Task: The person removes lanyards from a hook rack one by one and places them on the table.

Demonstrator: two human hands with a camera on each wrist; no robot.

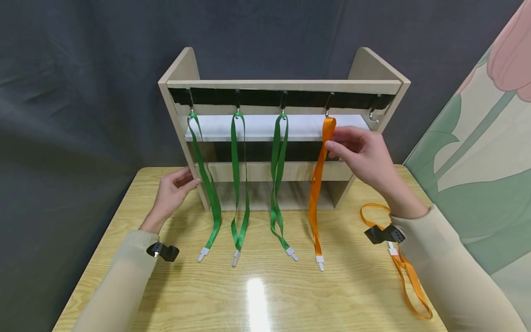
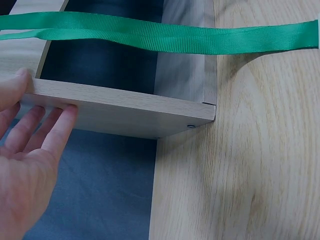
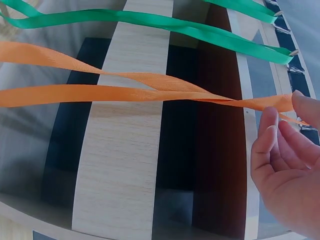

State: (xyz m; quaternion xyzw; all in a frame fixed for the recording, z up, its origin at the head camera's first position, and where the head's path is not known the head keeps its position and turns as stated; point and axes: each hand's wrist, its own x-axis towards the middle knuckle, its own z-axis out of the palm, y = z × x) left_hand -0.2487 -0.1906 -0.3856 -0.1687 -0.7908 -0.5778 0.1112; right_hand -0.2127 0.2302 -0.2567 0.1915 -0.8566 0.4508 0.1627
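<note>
An orange lanyard (image 1: 316, 193) hangs at the fourth hook from the left, its white clip at the bottom. My right hand (image 1: 360, 150) pinches this lanyard near its top loop, just below the hook; the right wrist view shows the strap (image 3: 200, 95) running to the thumb and fingers. On the left, my left hand (image 1: 172, 191) touches the outer side and front edge of the wooden rack's side panel (image 2: 125, 100), fingers fairly straight. Green lanyards (image 1: 209, 193), (image 1: 238, 184), (image 1: 277, 184) hang from the three hooks further left.
At the far right the fifth hook (image 1: 374, 116) holds no lanyard. More orange lanyard (image 1: 415, 286) lies on the wooden table (image 1: 199, 295), beside and partly under my right forearm. A dark curtain (image 1: 269, 37) stands behind the rack, a flower-patterned cloth (image 1: 477, 157) at right.
</note>
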